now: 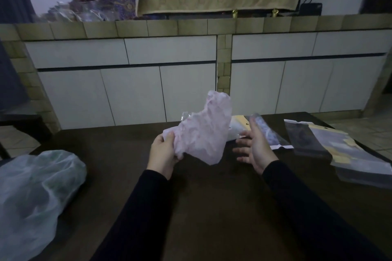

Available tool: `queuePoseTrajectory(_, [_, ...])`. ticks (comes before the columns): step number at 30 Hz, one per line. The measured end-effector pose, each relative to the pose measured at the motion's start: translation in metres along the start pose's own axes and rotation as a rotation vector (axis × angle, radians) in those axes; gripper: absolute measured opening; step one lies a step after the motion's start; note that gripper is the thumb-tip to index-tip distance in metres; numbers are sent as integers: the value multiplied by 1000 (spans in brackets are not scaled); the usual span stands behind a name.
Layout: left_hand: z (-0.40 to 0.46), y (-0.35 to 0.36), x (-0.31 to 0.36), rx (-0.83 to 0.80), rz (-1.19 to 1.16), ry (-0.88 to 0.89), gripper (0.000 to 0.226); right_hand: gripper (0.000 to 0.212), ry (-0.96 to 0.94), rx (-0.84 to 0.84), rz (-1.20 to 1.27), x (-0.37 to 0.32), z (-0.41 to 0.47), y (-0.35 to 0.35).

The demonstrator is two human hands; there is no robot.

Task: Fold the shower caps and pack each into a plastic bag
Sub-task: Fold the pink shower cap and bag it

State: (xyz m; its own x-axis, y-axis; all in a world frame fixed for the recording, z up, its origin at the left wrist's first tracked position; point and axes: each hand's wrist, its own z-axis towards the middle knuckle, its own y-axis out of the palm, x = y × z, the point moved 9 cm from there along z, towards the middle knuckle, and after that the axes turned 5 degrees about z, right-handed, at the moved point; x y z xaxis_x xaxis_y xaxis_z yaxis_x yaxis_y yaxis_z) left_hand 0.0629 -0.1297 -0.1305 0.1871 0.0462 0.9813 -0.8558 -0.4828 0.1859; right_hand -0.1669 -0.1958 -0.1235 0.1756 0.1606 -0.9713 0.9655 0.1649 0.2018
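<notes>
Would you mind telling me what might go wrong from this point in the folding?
The left hand alone grips the pink shower cap by one edge; it hangs crumpled and may fold unevenly. The right hand is open, holding nothing, so the cap could slip. Dim light may hide the clear plastic bags on the dark table.

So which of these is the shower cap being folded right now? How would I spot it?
Start at the dark table in front of the white cupboards. Above its middle, the left hand grips a crumpled pale pink shower cap, held up in the air beside the open right hand. Unlike the flat plastic bags lying to the right, it is pink, wrinkled and off the table.
</notes>
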Motion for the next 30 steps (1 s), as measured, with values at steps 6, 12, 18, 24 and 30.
queuePoseTrajectory(6, [-7, 17, -8, -82, -61, -58, 36, 57, -562, -194, -226, -38, -28, 32])
queuePoseTrajectory(12, [-12, 19, -1, -128, -146, -63, 34, 30, -634, -125, -313, -40, -28, 25])
queuePoseTrajectory(18, [0, -21, 6, 75, -95, 24, 38, 14, -633, 82, 88, -50, -32, -10])
queuePoseTrajectory(24, [-9, -23, 22, 167, 143, 207, 39, 17, -649, 139, 113, -53, -39, -11])
queuePoseTrajectory(30, [-76, 4, 85, 141, 526, 953, 45, 13, -516, 177, 284, -46, -25, -23])
